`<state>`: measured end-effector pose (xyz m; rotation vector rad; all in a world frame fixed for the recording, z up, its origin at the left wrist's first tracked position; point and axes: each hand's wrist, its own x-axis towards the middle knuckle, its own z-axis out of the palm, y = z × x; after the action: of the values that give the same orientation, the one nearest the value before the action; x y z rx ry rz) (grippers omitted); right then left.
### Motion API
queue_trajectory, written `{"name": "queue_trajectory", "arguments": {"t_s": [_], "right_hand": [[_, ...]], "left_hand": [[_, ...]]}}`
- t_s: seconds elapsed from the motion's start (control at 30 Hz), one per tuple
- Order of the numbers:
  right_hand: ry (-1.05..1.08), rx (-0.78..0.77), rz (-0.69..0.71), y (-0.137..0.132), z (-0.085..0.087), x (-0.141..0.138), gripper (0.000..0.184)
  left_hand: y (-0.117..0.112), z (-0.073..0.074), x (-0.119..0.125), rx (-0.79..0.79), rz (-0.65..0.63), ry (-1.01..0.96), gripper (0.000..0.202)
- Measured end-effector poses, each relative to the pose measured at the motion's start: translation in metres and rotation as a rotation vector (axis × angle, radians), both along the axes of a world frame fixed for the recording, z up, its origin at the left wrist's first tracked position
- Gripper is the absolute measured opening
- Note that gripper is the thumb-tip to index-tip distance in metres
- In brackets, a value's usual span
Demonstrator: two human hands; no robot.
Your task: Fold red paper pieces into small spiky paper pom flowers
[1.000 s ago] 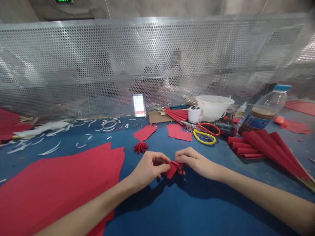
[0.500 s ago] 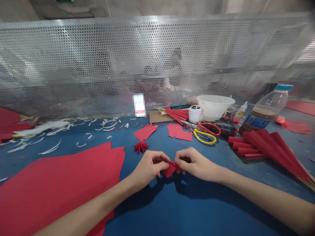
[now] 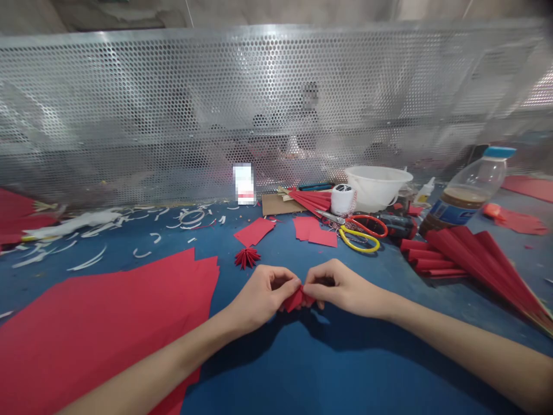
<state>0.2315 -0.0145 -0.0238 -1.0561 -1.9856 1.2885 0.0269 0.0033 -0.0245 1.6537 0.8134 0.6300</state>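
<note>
A small piece of folded red paper (image 3: 295,301) is pinched between my two hands, just above the blue table. My left hand (image 3: 270,291) grips its left side between thumb and fingers. On its right side, my right hand (image 3: 332,285) pinches it close to the left fingertips; part of the paper is hidden behind the fingers. Just beyond my left hand lies a pleated red paper rosette (image 3: 247,258). Cut red paper rectangles (image 3: 256,231) and more red pieces (image 3: 322,237) rest farther back.
Large red sheets (image 3: 129,311) cover the table's left front. Scissors (image 3: 360,239), a thread spool (image 3: 343,199), a white bowl (image 3: 375,187) and a bottle (image 3: 466,190) stand right of centre. Folded red fans (image 3: 470,259) lie at the right. A perforated metal screen (image 3: 173,115) rises behind.
My fingertips have come closer together on the red paper, with the right hand shifting slightly left. The paper shows more folded and smaller between them.
</note>
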Motion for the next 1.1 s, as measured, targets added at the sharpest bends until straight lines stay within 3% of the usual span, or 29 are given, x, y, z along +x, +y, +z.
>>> {"name": "queue_trajectory", "arguments": {"t_s": [0.43,0.7,0.9,1.1], "right_hand": [[0.098,-0.131,0.104,0.01,-0.001,0.005,0.027],[0.091,-0.121,-0.005,0.012,-0.001,0.002,0.022],[0.066,-0.095,-0.07,0.01,-0.003,0.001,0.019],[0.041,-0.05,-0.078,0.01,0.0,0.002,0.028]], "left_hand": [[0.0,0.0,0.002,-0.043,0.042,-0.005,0.035],[-0.001,0.002,0.001,-0.088,0.093,-0.047,0.04],[0.001,-0.001,0.001,-0.058,0.117,-0.018,0.026],[0.001,-0.002,0.002,-0.048,0.072,-0.051,0.027]]}}
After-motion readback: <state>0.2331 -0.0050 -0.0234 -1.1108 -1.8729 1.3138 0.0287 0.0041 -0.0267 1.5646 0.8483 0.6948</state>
